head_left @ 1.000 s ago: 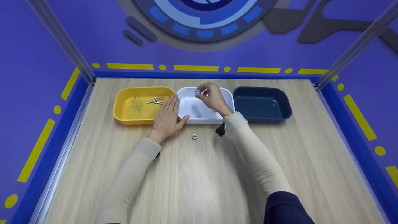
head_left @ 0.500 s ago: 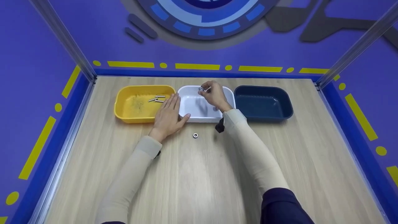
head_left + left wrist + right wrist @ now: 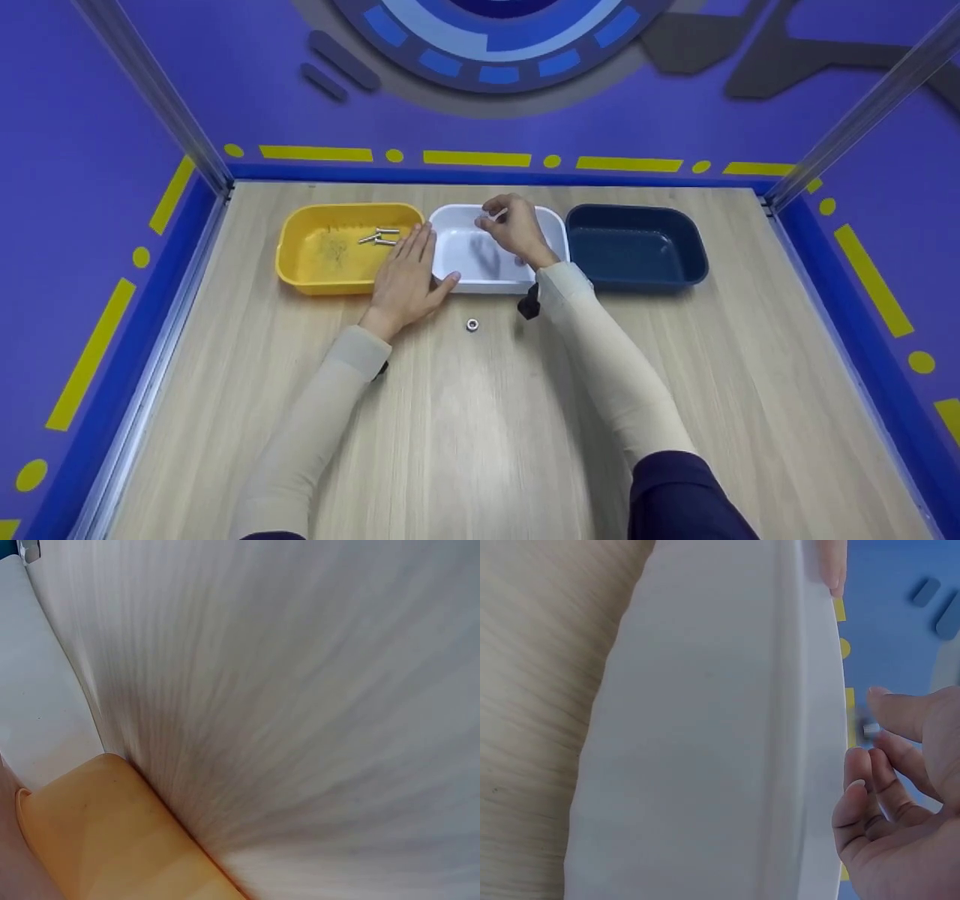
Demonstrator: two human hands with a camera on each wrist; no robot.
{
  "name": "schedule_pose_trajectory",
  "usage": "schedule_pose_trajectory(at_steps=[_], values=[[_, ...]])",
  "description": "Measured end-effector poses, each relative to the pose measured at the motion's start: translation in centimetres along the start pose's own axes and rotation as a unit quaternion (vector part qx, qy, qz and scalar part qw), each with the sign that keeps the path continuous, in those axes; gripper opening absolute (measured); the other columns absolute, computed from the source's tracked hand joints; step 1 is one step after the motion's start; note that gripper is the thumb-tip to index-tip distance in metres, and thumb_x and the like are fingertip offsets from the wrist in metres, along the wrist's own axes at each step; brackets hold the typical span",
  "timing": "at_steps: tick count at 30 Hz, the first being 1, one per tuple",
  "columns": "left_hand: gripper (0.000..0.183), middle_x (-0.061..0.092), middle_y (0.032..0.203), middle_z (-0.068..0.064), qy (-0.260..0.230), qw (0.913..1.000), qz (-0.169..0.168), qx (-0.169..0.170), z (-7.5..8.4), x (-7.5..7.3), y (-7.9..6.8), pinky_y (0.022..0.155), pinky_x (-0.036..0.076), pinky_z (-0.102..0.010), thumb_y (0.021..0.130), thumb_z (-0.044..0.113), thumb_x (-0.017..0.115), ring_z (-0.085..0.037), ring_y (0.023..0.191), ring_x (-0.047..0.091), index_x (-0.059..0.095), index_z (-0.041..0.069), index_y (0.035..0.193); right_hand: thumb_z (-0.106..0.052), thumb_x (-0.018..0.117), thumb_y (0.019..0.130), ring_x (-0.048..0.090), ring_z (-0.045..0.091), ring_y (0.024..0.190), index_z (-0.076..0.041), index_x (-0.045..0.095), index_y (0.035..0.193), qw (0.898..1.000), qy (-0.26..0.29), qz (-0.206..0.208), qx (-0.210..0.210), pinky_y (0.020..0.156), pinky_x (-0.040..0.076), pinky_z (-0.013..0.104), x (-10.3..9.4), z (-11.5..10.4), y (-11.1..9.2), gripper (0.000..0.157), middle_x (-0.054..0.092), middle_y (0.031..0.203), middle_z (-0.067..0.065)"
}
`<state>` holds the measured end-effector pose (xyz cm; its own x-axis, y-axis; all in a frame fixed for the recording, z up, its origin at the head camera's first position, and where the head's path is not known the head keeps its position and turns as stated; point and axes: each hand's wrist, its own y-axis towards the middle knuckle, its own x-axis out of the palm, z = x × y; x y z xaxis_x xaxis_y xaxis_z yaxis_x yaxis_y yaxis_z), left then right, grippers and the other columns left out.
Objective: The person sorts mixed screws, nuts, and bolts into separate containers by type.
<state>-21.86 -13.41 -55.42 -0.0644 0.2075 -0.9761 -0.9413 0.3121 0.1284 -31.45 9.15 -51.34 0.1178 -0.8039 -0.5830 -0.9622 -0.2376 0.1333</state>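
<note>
My left hand (image 3: 405, 283) lies with straight fingers across the adjoining rims of the yellow bin (image 3: 300, 281) and the white bin (image 3: 495, 287). My right hand (image 3: 517, 229) is over the white bin, its thumb and forefinger parted. Just below those fingertips, in the right wrist view, a small metal nut (image 3: 870, 729) shows blurred and free of the grip. Another nut (image 3: 472, 325) sits on the table in front of the white bin. Several short metal pins (image 3: 386, 232) lie in the yellow bin, beside my left fingers.
A dark blue bin (image 3: 637, 281) stands against the right end of the white one. The wooden table (image 3: 450, 450) is enclosed by purple panels (image 3: 225, 82) at the back and both sides. A black wrist camera (image 3: 529, 301) hangs under the right sleeve.
My right hand moved slightly right over the white bin, and its thumb and forefinger have parted from the nut they pinched. My left hand has stayed on the rims.
</note>
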Motion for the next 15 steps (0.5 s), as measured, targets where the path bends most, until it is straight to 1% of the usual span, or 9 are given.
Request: schedule_pose_trajectory(at_steps=[3, 6, 8, 11, 15], values=[[0.097, 0.017, 0.178, -0.018, -0.001, 1.0000, 0.000, 0.000, -0.03, -0.05, 0.05, 0.138, 0.011, -0.042, 0.107, 0.071, 0.029, -0.031, 0.167, 0.015, 0.021, -0.003, 0.168, -0.014, 0.080, 0.097, 0.070, 0.027, 0.097, 0.001, 0.076, 0.120, 1.000, -0.002, -0.001, 0.005, 0.085, 0.060, 0.034, -0.01, 0.09, -0.08, 0.028, 0.072, 0.115, 0.017], [0.096, 0.018, 0.178, -0.018, -0.007, 1.0000, 0.001, -0.001, -0.05, -0.06, 0.03, 0.138, 0.010, -0.042, 0.107, 0.071, 0.030, -0.031, 0.167, 0.015, 0.021, -0.003, 0.168, -0.014, 0.081, 0.096, 0.070, 0.029, 0.097, 0.002, 0.076, 0.120, 1.000, -0.006, 0.002, 0.000, 0.087, 0.061, 0.036, -0.02, 0.22, -0.06, 0.029, 0.073, 0.116, 0.018], [0.096, 0.018, 0.178, -0.018, -0.009, 1.0000, 0.002, -0.001, -0.04, -0.06, 0.01, 0.138, 0.011, -0.043, 0.106, 0.071, 0.031, -0.031, 0.167, 0.015, 0.021, -0.002, 0.168, -0.014, 0.081, 0.096, 0.071, 0.030, 0.097, 0.003, 0.076, 0.120, 1.000, -0.009, 0.004, -0.003, 0.088, 0.061, 0.037, -0.13, 0.21, -0.11, 0.029, 0.073, 0.116, 0.018], [0.096, 0.017, 0.178, -0.018, -0.008, 1.0000, 0.001, 0.000, 0.00, -0.06, -0.02, 0.138, 0.013, -0.044, 0.107, 0.071, 0.031, -0.032, 0.167, 0.015, 0.021, -0.002, 0.168, -0.014, 0.080, 0.097, 0.070, 0.029, 0.098, 0.002, 0.076, 0.120, 1.000, -0.009, 0.003, 0.006, 0.088, 0.061, 0.037, -0.41, 0.11, -0.25, 0.029, 0.072, 0.117, 0.017], [0.096, 0.017, 0.178, -0.019, -0.008, 1.0000, 0.001, 0.000, -0.04, -0.03, -0.03, 0.138, 0.013, -0.044, 0.107, 0.071, 0.031, -0.032, 0.167, 0.015, 0.021, -0.003, 0.168, -0.015, 0.079, 0.098, 0.068, 0.026, 0.098, 0.001, 0.075, 0.122, 1.000, -0.008, -0.001, 0.016, 0.084, 0.061, 0.034, -0.85, -0.13, -0.42, 0.029, 0.071, 0.118, 0.015]])
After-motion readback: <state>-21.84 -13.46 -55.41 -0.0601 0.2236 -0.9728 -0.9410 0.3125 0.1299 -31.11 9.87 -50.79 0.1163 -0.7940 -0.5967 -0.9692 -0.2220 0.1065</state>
